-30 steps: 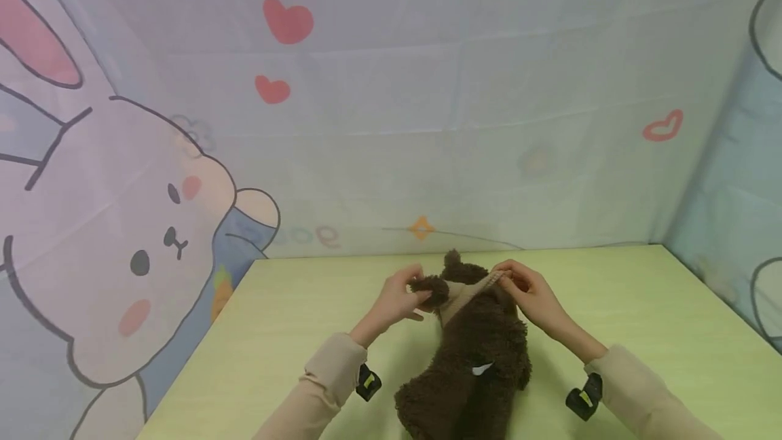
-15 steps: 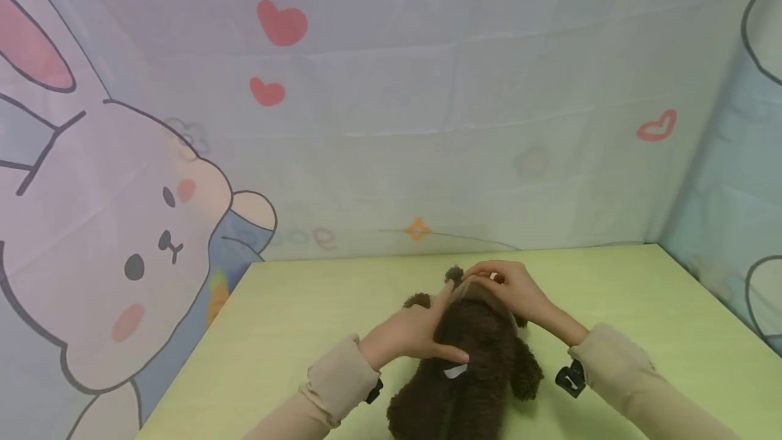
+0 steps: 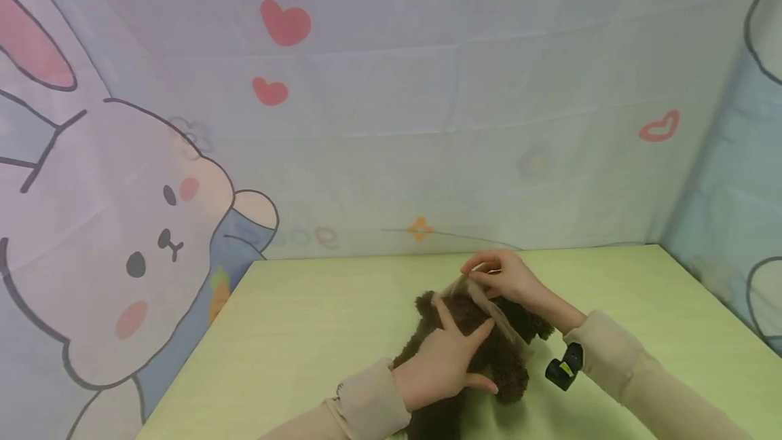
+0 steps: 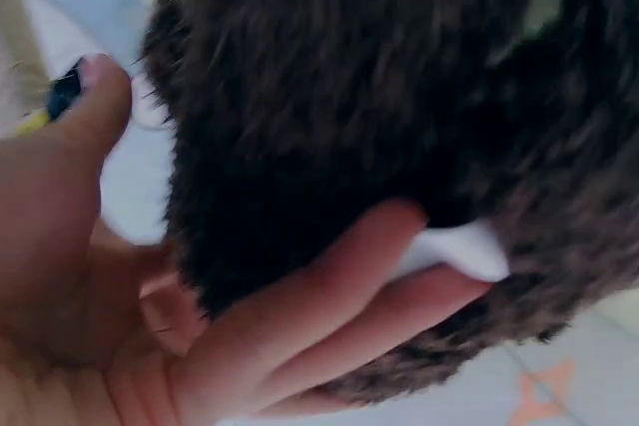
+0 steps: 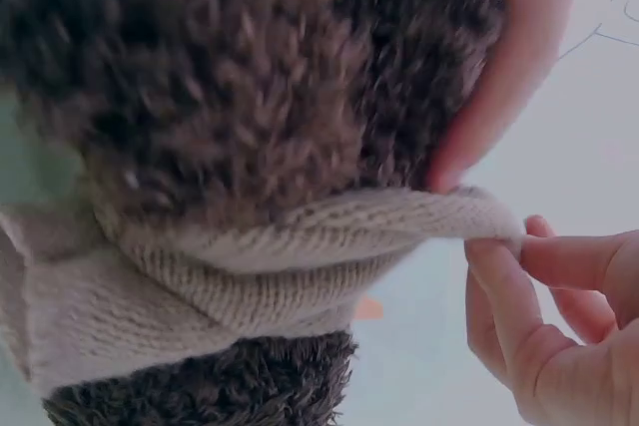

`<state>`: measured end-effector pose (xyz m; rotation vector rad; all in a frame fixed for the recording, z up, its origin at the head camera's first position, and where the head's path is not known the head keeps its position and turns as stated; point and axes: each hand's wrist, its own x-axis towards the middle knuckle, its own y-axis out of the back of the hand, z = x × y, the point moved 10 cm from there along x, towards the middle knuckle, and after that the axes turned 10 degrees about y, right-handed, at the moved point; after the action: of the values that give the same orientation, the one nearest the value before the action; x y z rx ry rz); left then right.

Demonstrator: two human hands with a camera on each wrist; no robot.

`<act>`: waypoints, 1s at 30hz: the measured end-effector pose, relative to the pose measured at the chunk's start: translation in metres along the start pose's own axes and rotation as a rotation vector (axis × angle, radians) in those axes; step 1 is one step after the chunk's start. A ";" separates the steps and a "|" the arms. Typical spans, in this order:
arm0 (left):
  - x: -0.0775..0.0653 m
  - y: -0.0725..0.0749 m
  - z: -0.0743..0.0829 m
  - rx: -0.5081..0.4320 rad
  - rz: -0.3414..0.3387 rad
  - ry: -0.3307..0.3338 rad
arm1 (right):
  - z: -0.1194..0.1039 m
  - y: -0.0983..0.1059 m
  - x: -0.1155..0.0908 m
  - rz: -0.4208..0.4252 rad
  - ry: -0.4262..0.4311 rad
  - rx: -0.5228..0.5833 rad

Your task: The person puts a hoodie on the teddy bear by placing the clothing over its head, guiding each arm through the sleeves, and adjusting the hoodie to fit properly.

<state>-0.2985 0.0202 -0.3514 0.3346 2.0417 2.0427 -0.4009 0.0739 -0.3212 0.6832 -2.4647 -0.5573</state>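
Observation:
A brown, fluffy plush toy (image 3: 513,365) is on the table in the head view, partly covered by the hands. A beige knit garment (image 5: 180,286) is wrapped around it, bunched in folds in the right wrist view. My right hand (image 3: 510,284) pinches the garment's edge between thumb and fingers, drawing it out from the fur. My left hand (image 3: 442,362) lies against the toy with straight, spread fingers. In the left wrist view, two of its fingers (image 4: 329,306) lie across the fur beside a white tag (image 4: 454,249). The toy's face is not visible.
The pale yellow-green table (image 3: 318,331) extends around the toy. Behind it hangs a light curtain (image 3: 379,121) printed with hearts and a large cartoon rabbit (image 3: 116,250). A black wrist camera (image 3: 565,367) sits under the right sleeve.
The left hand has moved from the ear onto the toy's body, first up, then lower right. The right hand has shifted left with the knit edge. The toy has been turned and bent.

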 end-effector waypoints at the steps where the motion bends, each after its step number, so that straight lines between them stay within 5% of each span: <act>1: 0.002 -0.001 -0.002 0.013 0.020 0.014 | -0.001 -0.001 0.000 -0.010 0.009 0.011; 7: 0.019 -0.003 -0.021 -0.074 0.066 0.101 | -0.009 -0.011 0.002 -0.065 0.116 -0.040; 13: 0.031 -0.003 -0.053 -0.359 0.093 0.169 | -0.016 -0.019 -0.001 -0.127 0.201 -0.117; 19: 0.033 -0.005 -0.082 -0.607 0.144 0.232 | -0.016 -0.003 -0.007 -0.012 0.214 -0.255; 25: 0.030 0.002 -0.099 -0.777 0.268 0.280 | -0.001 0.014 -0.021 0.090 0.160 -0.415; 30: 0.031 -0.004 -0.114 -1.015 0.289 0.356 | 0.013 0.018 -0.031 0.128 0.127 -0.330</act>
<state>-0.3648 -0.0778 -0.3557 0.0608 0.8485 3.1473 -0.3921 0.1089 -0.3331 0.4123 -2.2088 -0.8191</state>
